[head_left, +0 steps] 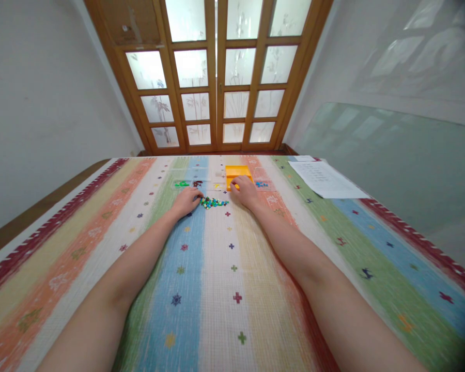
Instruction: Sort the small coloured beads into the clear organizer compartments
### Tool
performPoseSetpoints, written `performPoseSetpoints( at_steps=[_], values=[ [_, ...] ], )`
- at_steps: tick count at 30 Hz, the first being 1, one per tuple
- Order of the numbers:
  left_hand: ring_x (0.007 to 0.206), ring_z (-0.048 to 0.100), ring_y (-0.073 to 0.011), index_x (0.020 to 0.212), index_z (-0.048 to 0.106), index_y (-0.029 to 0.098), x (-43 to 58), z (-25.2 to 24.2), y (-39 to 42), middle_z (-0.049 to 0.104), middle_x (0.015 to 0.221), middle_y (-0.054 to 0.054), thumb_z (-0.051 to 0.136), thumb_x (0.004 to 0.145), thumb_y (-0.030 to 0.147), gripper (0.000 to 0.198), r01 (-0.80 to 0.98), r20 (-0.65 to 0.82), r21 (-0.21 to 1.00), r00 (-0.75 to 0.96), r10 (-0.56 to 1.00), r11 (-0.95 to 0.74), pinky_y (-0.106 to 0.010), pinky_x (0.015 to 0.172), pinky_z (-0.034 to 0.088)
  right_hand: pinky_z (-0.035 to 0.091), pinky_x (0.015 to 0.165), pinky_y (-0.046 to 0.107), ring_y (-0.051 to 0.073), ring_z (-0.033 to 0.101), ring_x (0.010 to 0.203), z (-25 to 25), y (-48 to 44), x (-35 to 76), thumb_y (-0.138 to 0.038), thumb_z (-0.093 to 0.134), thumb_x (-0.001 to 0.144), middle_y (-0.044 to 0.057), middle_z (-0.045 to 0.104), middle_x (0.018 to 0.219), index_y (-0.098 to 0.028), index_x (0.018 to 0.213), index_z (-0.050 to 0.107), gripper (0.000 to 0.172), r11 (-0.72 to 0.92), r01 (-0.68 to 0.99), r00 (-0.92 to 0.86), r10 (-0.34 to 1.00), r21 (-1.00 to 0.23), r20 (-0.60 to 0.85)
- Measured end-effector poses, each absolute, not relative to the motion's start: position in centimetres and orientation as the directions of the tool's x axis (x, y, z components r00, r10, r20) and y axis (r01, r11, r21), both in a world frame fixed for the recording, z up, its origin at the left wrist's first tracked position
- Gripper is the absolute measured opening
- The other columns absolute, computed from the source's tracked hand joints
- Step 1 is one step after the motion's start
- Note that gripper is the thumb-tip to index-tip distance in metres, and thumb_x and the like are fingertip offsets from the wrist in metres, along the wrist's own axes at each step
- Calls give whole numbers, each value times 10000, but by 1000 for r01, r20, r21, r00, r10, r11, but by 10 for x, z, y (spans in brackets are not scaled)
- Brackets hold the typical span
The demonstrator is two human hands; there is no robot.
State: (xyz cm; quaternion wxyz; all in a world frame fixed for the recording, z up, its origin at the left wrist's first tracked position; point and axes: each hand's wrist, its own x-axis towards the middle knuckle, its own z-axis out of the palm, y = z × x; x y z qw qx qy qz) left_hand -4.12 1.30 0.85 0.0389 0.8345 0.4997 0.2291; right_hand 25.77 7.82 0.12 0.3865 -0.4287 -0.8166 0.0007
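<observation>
A small pile of mixed beads or similar tiny pieces [214, 203], green, blue, yellow and dark, lies on the tablecloth between my hands. My left hand [186, 201] rests at the pile's left edge, its fingers curled together; anything between them is too small to make out. To the upper right of the pile, my right hand [244, 193] is in front of an open orange box [238, 170] and partly covers it. Its fingers are bent into a pinch, and what they hold cannot be seen. Behind the pile, clear containers hold green pieces [181, 184], brown pieces [197, 183], yellow pieces [217, 186] and blue pieces [261, 184].
A striped, patterned tablecloth [220, 289] covers the table. Printed paper sheets [325, 178] lie at the back right. Beyond the far edge stands a wooden door with glass panes [217, 77]. A glass panel [395, 160] is to the right.
</observation>
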Motion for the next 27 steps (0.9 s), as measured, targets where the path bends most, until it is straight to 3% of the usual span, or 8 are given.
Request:
performPoseSetpoints(
  at_steps=[27],
  values=[
    [1077, 609, -264, 950, 764, 247, -34, 18, 2, 673, 1082, -83, 651, 939, 361, 161, 718, 324, 314, 534, 781, -622, -414, 1012, 471, 451, 918, 390, 275, 578, 1010, 3, 76, 256, -225, 578, 1006, 104, 689, 1003, -214, 928, 684, 132, 660, 709, -422, 679, -247, 601]
  ],
)
